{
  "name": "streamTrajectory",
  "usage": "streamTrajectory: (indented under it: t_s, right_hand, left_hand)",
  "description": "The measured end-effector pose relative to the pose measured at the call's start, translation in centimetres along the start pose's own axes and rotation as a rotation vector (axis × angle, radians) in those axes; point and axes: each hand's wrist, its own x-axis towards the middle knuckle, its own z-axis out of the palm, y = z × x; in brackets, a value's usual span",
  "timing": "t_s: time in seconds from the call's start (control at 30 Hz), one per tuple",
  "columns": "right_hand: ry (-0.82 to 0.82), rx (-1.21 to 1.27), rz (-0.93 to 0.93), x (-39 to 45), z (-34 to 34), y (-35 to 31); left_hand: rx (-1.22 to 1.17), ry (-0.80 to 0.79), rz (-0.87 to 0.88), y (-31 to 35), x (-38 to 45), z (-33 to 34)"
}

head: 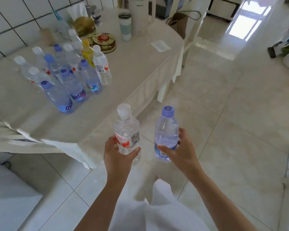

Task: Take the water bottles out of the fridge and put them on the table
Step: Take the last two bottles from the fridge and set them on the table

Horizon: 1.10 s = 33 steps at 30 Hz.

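1. Your two hands are nearest, out in front of you over the floor (pixel 223 130), and each one carries a bottle so you bring two in one trip.
2. Next comes the big desk (pixel 132 77) with its pale cloth, ahead and to your left. You are close to its edge but not over it yet.
3. On the desk stands a bunch of water bottles (pixel 65 77), close together and upright. They look full of clear water, with caps on. Keeping them in one group leaves room at the front for more.
4. Behind them are a white kettle (pixel 138 14), a tumbler (pixel 125 26) and a yellow bottle (pixel 88 52). I cannot tell what is inside these.
5. Your left hand (pixel 118 157) is wrapped around the low part of a clear bottle with a white cap (pixel 126 130). It has a red label and is full.
6. Your right hand (pixel 182 150) is curled around a bluish bottle with a purple cap (pixel 166 132), thumb in front, fingers behind. It is full too.
7. Both stay upright, so they can stand as soon as you set them down. I think the open spot in front of the group is best.
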Motion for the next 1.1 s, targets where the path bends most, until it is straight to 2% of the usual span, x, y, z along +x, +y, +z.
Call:
streamTrajectory:
  t_s: [0.23, 0.4, 0.6, 0.9, 1.1]
  right_hand:
    - [-0.171, -0.005, -0.051, 10.8, -2.5, -1.6]
    - [-0.221, -0.014, -0.09, 17.2, -1.6, -3.1]
    - [-0.302, -0.024, -0.137, 23.8, 2.3, -6.1]
    - [-0.38, -0.01, -0.137, 32.0, 10.2, -10.7]
    - [-0.438, -0.062, -0.206, 35.9, 13.8, -12.4]
  left_hand:
    - [0.032, 0.146, 0.006, 4.1, 5.1, 5.4]
    - [0.018, 0.214, -0.056, 5.9, 9.2, 6.9]
    - [-0.031, 0.282, -0.116, 6.3, 15.9, 6.6]
    - [0.07, 0.334, -0.1, 5.0, 25.8, 4.7]
    - [0.033, 0.389, -0.117, 3.4, 29.8, 5.3]
